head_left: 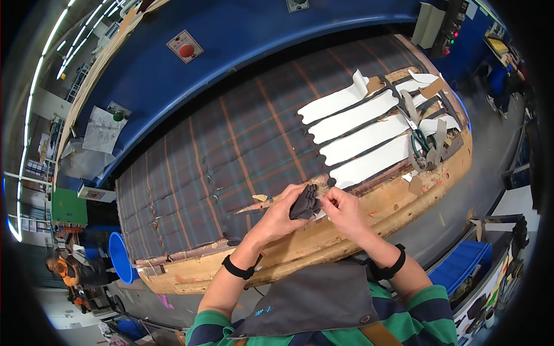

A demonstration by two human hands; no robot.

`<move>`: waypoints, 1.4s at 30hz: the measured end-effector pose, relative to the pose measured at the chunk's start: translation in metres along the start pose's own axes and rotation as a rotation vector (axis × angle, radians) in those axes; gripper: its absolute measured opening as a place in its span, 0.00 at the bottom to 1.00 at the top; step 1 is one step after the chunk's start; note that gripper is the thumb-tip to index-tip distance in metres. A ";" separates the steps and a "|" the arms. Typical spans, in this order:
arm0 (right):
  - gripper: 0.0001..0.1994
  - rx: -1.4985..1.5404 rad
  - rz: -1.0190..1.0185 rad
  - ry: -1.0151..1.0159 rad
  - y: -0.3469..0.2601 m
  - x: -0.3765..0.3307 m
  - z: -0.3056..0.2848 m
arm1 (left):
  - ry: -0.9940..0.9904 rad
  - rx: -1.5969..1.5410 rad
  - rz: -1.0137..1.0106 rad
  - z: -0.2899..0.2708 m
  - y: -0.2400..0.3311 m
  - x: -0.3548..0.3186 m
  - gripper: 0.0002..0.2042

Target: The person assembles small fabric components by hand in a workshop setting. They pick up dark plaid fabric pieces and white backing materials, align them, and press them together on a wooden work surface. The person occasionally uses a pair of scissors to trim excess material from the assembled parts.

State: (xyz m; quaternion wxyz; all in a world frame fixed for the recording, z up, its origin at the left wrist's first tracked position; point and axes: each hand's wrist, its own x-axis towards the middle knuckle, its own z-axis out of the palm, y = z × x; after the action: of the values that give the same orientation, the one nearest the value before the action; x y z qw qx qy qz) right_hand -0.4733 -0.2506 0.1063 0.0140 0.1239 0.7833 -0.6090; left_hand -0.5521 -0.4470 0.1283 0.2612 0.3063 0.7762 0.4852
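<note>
My left hand [277,217] is closed around a small stack of dark cut fabric pieces [304,205], held over the front edge of the table. Close beside it on the right, my right hand [345,213] has thumb and fingers pinched together at the edge of the stack. What lies between those fingertips is too small to make out. Under and beyond both hands spreads dark plaid fabric [236,150] with orange and green lines. Several white strips [360,127] with notched ends lie on it to the right.
Scissors with green handles [419,139] lie among grey and brown scraps [433,153] at the right. A worn wooden edge [231,268] borders the table in front. Behind runs a blue machine beam [242,43] with a red button [186,51]. A blue bin [122,256] stands at the left.
</note>
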 end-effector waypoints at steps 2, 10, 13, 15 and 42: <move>0.16 0.017 0.006 -0.010 -0.002 0.000 -0.002 | 0.011 -0.051 -0.021 -0.005 -0.007 -0.002 0.28; 0.17 -0.230 -0.381 0.176 -0.027 -0.015 -0.014 | 0.251 -0.714 -0.073 -0.033 0.016 -0.019 0.22; 0.24 -0.144 -0.625 0.000 -0.056 -0.001 0.001 | 0.307 -0.792 -0.033 -0.054 0.042 -0.031 0.26; 0.26 -0.022 -0.588 -0.143 -0.069 0.007 0.020 | 0.382 -0.830 0.017 -0.062 0.073 -0.039 0.27; 0.16 0.157 -0.430 -0.177 -0.103 0.013 0.060 | 0.473 -0.771 0.250 -0.085 0.116 -0.029 0.24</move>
State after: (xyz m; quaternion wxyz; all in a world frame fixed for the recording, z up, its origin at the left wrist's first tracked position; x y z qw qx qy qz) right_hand -0.5156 -0.3293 0.1867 -0.0572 -0.0988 0.7378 -0.6653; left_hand -0.5665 -0.4788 0.2706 0.1115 0.1592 0.5349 0.8223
